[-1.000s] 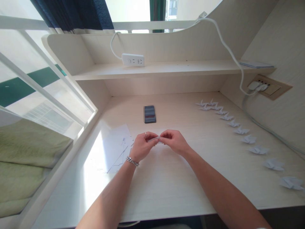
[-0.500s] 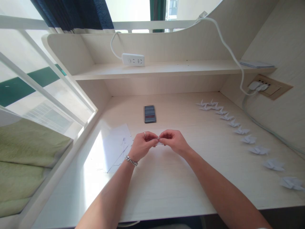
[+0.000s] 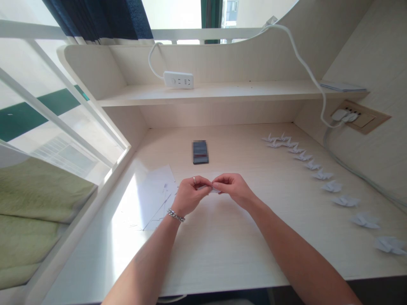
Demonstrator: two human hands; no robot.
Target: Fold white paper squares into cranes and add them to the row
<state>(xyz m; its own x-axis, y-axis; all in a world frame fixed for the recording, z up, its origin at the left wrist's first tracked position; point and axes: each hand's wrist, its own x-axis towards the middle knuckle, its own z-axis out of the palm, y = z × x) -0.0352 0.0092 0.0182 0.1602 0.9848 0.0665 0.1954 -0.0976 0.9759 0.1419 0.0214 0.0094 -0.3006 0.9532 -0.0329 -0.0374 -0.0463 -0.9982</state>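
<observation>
Between my two hands, over the middle of the desk, is a small piece of folded white paper (image 3: pixel 215 190), mostly hidden by the fingers. My left hand (image 3: pixel 191 194), with a ring and a chain bracelet, pinches it from the left. From the other side my right hand (image 3: pixel 233 187) grips it between thumb and fingertips. The fingertips of both hands nearly meet. White paper sheets (image 3: pixel 155 186) lie just left of my left hand, partly in bright sunlight. A curved row of several folded paper cranes (image 3: pixel 322 174) runs down the right side of the desk.
A dark phone (image 3: pixel 200 152) lies beyond my hands on the desk (image 3: pixel 222 254). On the shelf (image 3: pixel 222 88) above stands a white power strip (image 3: pixel 178 80). A white cable (image 3: pixel 303 63) hangs to the wall socket (image 3: pixel 361 116) at right. Green cloth (image 3: pixel 41 220) is at left.
The fingers have shifted slightly around the paper, and a little more of its white edge shows below the right fingertips. The rest stays in place.
</observation>
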